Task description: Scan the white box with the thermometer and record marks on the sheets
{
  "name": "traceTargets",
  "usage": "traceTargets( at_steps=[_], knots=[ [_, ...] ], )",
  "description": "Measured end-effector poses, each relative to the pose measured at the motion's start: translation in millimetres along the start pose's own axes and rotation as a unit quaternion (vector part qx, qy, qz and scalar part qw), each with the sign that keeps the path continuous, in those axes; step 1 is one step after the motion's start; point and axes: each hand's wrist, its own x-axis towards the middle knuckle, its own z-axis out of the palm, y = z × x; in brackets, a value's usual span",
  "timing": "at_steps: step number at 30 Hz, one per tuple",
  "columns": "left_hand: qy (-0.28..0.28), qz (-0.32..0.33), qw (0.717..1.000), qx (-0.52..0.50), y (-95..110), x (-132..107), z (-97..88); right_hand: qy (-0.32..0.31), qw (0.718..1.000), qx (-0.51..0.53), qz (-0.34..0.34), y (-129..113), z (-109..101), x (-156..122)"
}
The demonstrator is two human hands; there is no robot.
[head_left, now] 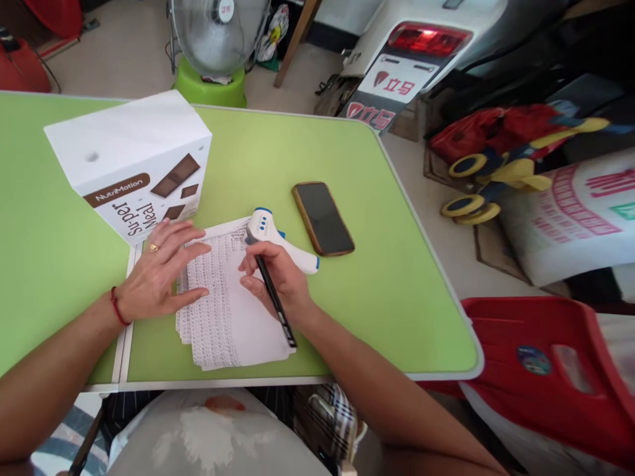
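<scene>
A black pen [276,301] is gripped in my right hand [282,281], its lower barrel slanting toward me over the paper. Under both hands lies a small stack of paper sheets [258,330], the top one covered on its left part with rows of handwriting. My left hand [161,268], wearing a ring, rests with fingers spread at the stack's left edge, close to the white NutriMotion box [133,142]. Just beyond my right hand lies a white and blue handheld infrared thermometer [285,244], partly hidden by that hand.
On the green table [407,317], a smartphone [323,218] lies right of the thermometer. A red chair [540,357] stands at the right edge. Beyond the table are a fan [218,33] on a green stool [218,86] and a white scooter [411,53].
</scene>
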Motion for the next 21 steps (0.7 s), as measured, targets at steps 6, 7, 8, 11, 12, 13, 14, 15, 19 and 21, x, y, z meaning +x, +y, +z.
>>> traceTargets(
  at_steps=[6, 7, 8, 11, 12, 13, 14, 15, 19, 21],
  knots=[
    [-0.094, -0.01, 0.994, -0.053, -9, -2, 12.9, 0.022, 0.999, 0.004, 0.036, 6, 12, 1],
    [-0.098, -0.007, 0.994, -0.054, -10, -2, 14.3, 0.02, 0.999, -0.012, 0.043, 5, 13, 3],
    [-0.103, -0.006, 0.993, -0.055, -10, -3, 15.3, 0.022, 0.998, -0.03, 0.052, 4, 14, 4],
    [-0.116, -0.011, 0.992, -0.047, -10, -3, 16.6, 0.039, 0.993, -0.078, 0.079, 1, 16, 5],
    [-0.119, -0.011, 0.992, -0.041, -10, -4, 16.7, 0.039, 0.991, -0.092, 0.085, 1, 17, 5],
    [-0.121, -0.009, 0.992, -0.034, -11, -4, 16.8, 0.038, 0.99, -0.106, 0.087, 2, 17, 5],
    [-0.122, -0.005, 0.992, -0.027, -11, -4, 16.9, 0.036, 0.989, -0.12, 0.082, 2, 18, 4],
    [-0.12, 0.001, 0.993, -0.021, -11, -5, 17.0, 0.032, 0.988, -0.133, 0.073, 3, 19, 4],
    [-0.114, 0.023, 0.993, 0.005, -11, -6, 17.1, 0.018, 0.985, -0.174, 0.003, 6, 20, 5],
    [-0.116, 0.026, 0.993, 0.017, -10, -6, 16.8, 0.017, 0.982, -0.189, -0.024, 6, 20, 6]
  ],
)
